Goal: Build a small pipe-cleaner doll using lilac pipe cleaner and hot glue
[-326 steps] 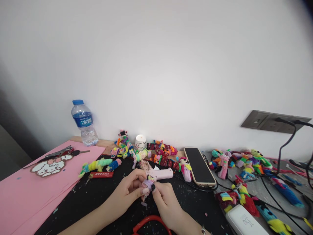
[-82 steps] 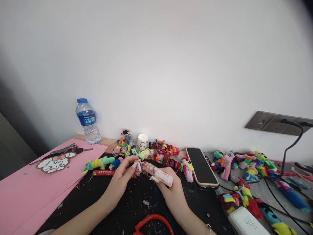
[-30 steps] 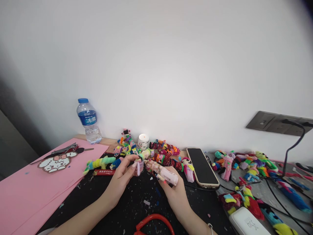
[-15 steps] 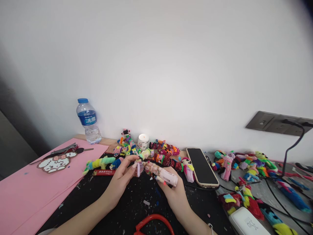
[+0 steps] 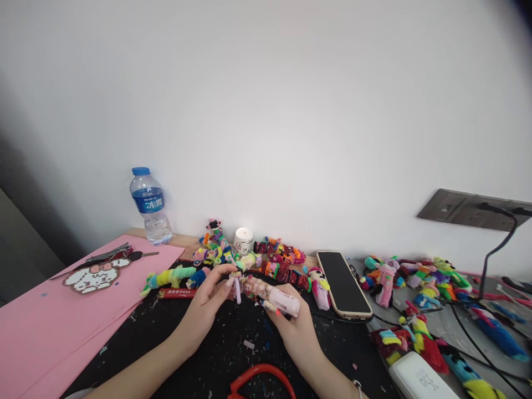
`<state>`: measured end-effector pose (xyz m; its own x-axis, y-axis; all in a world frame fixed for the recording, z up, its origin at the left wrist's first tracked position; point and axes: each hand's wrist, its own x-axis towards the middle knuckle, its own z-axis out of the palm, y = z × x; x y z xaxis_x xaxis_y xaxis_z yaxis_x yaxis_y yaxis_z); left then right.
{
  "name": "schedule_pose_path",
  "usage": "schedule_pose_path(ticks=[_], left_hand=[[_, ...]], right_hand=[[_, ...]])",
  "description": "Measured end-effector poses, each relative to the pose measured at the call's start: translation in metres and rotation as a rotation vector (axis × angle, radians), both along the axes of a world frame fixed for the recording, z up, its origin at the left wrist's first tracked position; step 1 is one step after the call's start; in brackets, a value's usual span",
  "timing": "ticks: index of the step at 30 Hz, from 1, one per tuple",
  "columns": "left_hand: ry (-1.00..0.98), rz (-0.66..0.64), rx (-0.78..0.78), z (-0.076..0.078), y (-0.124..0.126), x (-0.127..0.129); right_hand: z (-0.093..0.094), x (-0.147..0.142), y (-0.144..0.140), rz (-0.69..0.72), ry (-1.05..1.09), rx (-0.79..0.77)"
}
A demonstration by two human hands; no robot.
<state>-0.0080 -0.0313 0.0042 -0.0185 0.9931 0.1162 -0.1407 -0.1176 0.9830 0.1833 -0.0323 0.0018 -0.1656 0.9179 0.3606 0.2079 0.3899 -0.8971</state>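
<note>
At lower centre of the frame, the left hand (image 5: 206, 306) pinches a small lilac fuzzy piece (image 5: 237, 287) between thumb and fingertips, held just above the black mat (image 5: 174, 338). The right hand (image 5: 293, 329) is clamped around a pink glue gun (image 5: 279, 300), whose decorated nozzle end points left and meets the lilac piece. Judged step: glue being applied to the piece; the next move would call for a steady nozzle and fingertips kept off the hot tip.

Just behind the hands lies a row of bright fuzzy dolls (image 5: 233, 259) beside 1 small white jar (image 5: 243, 241). A phone (image 5: 342, 284) lies face up right of centre. A water bottle (image 5: 149, 206) stands at middle left, above pink paper (image 5: 50, 316). A red band (image 5: 260, 377) sits at the bottom edge.
</note>
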Motion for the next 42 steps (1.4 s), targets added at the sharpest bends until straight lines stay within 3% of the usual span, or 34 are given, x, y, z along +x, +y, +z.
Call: schedule_pose_path(ticks=[42], left_hand=[[0.002,0.007,0.011,0.0013,-0.0001,-0.0004]], right_hand=[[-0.0055,-0.0005,0.0018,-0.014,0.032,-0.006]])
